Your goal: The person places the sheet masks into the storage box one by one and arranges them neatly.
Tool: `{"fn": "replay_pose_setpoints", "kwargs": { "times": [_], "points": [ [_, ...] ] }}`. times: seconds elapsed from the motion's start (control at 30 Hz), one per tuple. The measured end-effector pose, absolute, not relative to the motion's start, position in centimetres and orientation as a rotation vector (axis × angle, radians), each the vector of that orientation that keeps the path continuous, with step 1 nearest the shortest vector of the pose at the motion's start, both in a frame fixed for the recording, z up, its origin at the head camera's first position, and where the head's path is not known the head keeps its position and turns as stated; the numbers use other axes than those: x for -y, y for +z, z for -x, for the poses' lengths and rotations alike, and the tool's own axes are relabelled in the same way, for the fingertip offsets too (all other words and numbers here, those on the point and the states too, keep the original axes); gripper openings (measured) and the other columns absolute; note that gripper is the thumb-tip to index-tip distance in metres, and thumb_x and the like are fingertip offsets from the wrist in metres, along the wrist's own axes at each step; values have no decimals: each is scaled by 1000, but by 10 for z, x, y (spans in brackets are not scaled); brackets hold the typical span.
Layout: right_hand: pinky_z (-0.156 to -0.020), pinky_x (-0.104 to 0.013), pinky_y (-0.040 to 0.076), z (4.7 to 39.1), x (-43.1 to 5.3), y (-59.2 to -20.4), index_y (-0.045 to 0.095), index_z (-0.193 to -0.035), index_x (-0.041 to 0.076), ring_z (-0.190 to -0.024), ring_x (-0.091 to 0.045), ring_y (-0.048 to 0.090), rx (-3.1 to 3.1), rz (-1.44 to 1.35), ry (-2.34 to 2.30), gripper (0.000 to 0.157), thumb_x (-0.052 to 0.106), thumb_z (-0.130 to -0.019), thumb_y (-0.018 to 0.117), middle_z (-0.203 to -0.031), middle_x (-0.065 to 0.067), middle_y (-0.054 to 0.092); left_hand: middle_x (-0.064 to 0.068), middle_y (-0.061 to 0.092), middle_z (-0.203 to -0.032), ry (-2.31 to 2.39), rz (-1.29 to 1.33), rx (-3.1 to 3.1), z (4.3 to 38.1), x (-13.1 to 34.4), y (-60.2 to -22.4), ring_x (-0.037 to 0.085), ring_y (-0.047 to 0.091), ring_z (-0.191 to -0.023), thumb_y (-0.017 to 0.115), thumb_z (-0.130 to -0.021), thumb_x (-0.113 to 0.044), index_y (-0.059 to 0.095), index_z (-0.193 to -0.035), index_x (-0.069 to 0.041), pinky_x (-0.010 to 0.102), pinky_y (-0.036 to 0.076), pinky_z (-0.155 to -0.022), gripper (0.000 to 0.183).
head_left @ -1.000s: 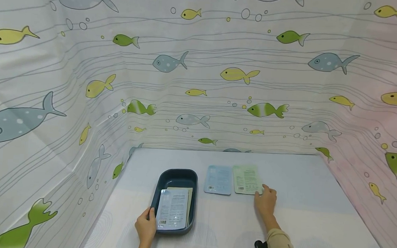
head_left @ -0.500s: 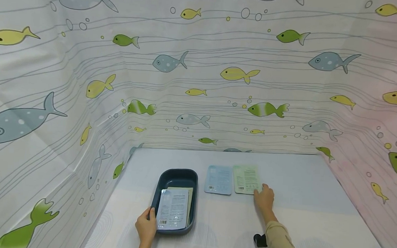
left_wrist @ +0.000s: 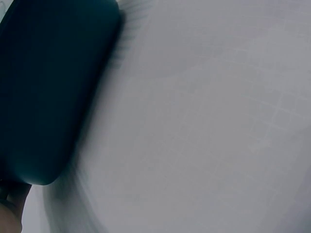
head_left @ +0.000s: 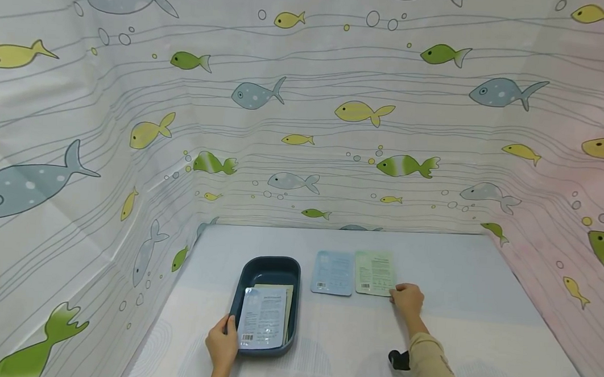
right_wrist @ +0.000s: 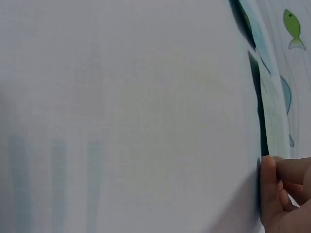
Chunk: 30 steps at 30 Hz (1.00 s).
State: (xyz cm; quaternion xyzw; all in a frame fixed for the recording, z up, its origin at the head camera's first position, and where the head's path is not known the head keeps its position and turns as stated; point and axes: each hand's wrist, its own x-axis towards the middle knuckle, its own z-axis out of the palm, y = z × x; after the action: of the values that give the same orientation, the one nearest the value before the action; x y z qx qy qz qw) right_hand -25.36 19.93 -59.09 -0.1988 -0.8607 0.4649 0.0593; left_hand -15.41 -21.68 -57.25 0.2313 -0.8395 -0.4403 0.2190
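My left hand (head_left: 222,344) grips the left rim of a dark blue tray (head_left: 296,273), thumb over the edge. Inside the tray lies a pale blue sachet (head_left: 263,317), partly covering a pale green one. In the left wrist view the tray's outer side (left_wrist: 53,87) fills the upper left, with a bit of the hand (left_wrist: 12,208) below. My right hand (head_left: 407,301) pinches the lower right corner of a flat green sachet (head_left: 373,272) on the table. The right wrist view has its thumb and finger (right_wrist: 286,189) at that sachet's edge (right_wrist: 273,121).
A light blue sachet (head_left: 332,272) lies flat just left of the green one, right of the tray. A small black object (head_left: 399,360) shows beside the right sleeve (head_left: 433,363). Fish-patterned sheeting (head_left: 306,109) stands around the white table (head_left: 345,333) at the back and sides.
My right hand has shifted slightly, its fingers drawing together at the green sachet's corner. The left hand, the tray and the sachets look the same as before.
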Motion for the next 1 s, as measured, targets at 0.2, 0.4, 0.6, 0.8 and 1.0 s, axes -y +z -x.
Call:
{"fn": "replay_pose_setpoints", "kwargs": {
  "times": [0.2, 0.4, 0.6, 0.8, 1.0],
  "points": [
    [-59, -21, 47, 251, -201, -588, 63, -101, -16, -51, -15, 65, 2525, 643, 1538, 27, 4, -83, 63, -65, -13, 68, 34, 58, -111, -1205, -630, 2319, 154, 216, -572, 49, 54, -109, 50, -94, -5, 58, -110, 17, 56, 44, -92, 28],
    [-52, -13, 41, 250, -199, -591, 63, -100, -16, -49, -12, 64, 2451, 696, 1606, 26, 2, -83, 62, -65, -14, 69, 33, 63, -102, -1147, -555, 2268, 154, 217, -577, 49, 59, -100, 56, -91, -2, 62, -103, 17, 56, 47, -85, 23],
    [-51, -10, 42, 245, -198, -595, 61, -104, -17, -51, -9, 64, 2324, 768, 1721, 27, 0, -84, 61, -83, -24, 69, 33, 63, -100, -1144, -543, 2255, 154, 217, -579, 49, 60, -98, 56, -90, -2, 63, -102, 16, 56, 48, -84, 23],
    [-48, -10, 43, 236, -195, -596, 61, -106, -18, -51, -8, 64, 2238, 767, 1782, 28, 0, -84, 61, -79, -21, 69, 33, 63, -101, -1154, -545, 2260, 154, 217, -578, 49, 59, -99, 56, -91, -2, 62, -103, 17, 56, 47, -85, 24],
    [-48, -12, 47, 227, -192, -597, 58, -107, -20, -52, -9, 64, 2160, 743, 1834, 29, -1, -85, 58, -80, -22, 68, 33, 62, -102, -1153, -559, 2265, 154, 217, -577, 49, 59, -101, 56, -91, -3, 62, -103, 17, 56, 47, -86, 24]
  ]
}}
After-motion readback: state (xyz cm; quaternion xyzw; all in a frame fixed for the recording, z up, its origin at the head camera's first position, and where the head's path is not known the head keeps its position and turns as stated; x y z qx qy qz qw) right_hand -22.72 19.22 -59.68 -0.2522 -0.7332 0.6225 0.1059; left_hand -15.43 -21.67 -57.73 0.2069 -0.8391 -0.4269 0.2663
